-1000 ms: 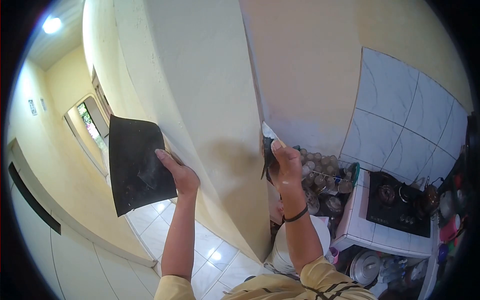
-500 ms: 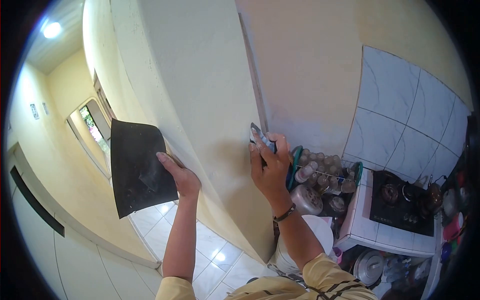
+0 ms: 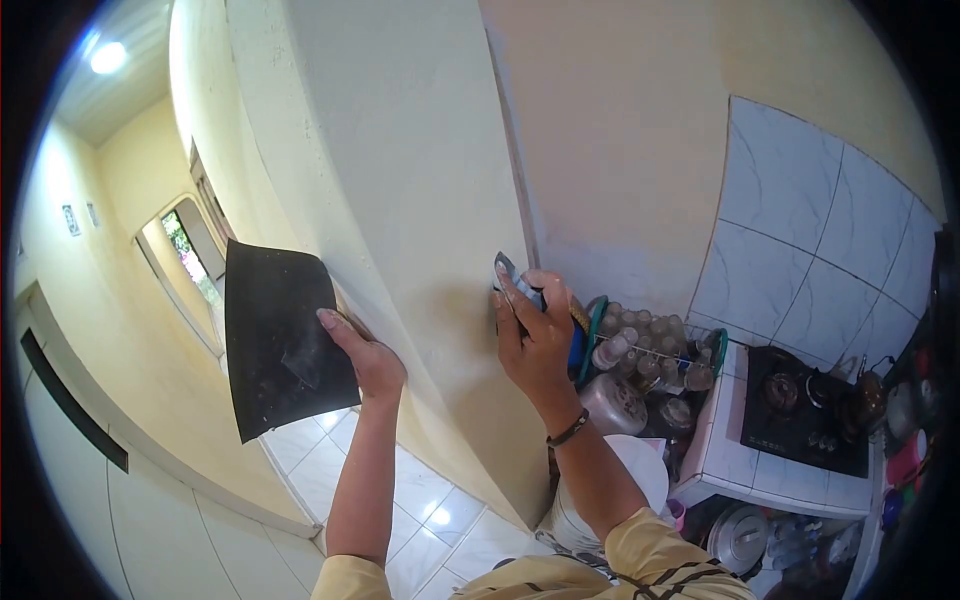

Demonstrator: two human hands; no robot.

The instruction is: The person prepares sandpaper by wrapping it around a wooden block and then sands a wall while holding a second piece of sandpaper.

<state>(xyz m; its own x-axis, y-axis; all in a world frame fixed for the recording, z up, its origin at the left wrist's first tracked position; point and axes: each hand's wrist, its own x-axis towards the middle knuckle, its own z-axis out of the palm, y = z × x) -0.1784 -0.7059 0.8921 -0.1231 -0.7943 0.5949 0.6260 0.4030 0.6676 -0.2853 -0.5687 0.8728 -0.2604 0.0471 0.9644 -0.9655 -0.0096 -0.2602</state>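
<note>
My left hand [image 3: 370, 362] grips the right edge of a stiff black sheet [image 3: 285, 350], thumb on its face and fingers hidden behind. Pale smudges mark the sheet's surface, which is held beside the corner of a cream wall column [image 3: 420, 200]. My right hand [image 3: 537, 340] is closed around a small flat piece, blue-grey and whitish with a pointed tip [image 3: 505, 266], held against or very near the column's face. Too little of that piece shows to name its kind. Whitish residue is on my right fingers.
To the right stand a rack of upturned glasses [image 3: 655, 345], metal pots [image 3: 613, 402] and a white bucket-like container [image 3: 635, 460]. Beyond them a black gas stove [image 3: 805, 410] sits on a tiled counter [image 3: 790, 487]. White floor tiles [image 3: 425, 490] and a hallway lie left.
My right hand and its small piece have shifted slightly left and down along the column. The left hand and black sheet stay almost the same, moving slightly right and down in view.
</note>
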